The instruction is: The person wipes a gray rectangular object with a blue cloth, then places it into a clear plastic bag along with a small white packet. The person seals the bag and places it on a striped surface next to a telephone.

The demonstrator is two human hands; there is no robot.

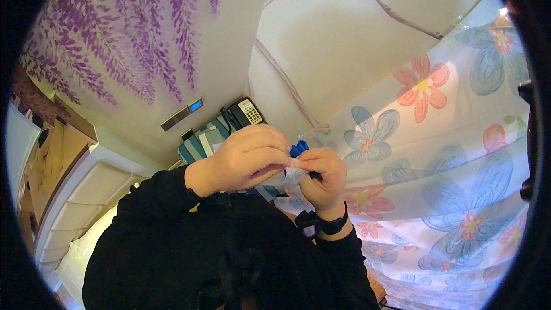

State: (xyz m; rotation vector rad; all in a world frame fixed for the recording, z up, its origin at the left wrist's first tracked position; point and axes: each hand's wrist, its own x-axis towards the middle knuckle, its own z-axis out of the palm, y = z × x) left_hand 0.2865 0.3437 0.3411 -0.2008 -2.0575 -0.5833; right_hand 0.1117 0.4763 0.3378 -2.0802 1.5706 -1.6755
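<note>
From where I stand, nearer the person than the black telephone with pale keys (249,112), the left hand (244,158) and right hand (324,177) pinch crumpled, translucent white film (291,179) beside a glossy blue piece (298,148); uneven tugging could tear it.

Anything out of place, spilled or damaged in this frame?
Nothing stands out as spilled or damaged. The left hand and right hand pinch a translucent piece, with a blue item beside it, both partly hidden. The flowered fabric hangs in loose folds. The painted wall looks askew, probably only from camera tilt.
</note>
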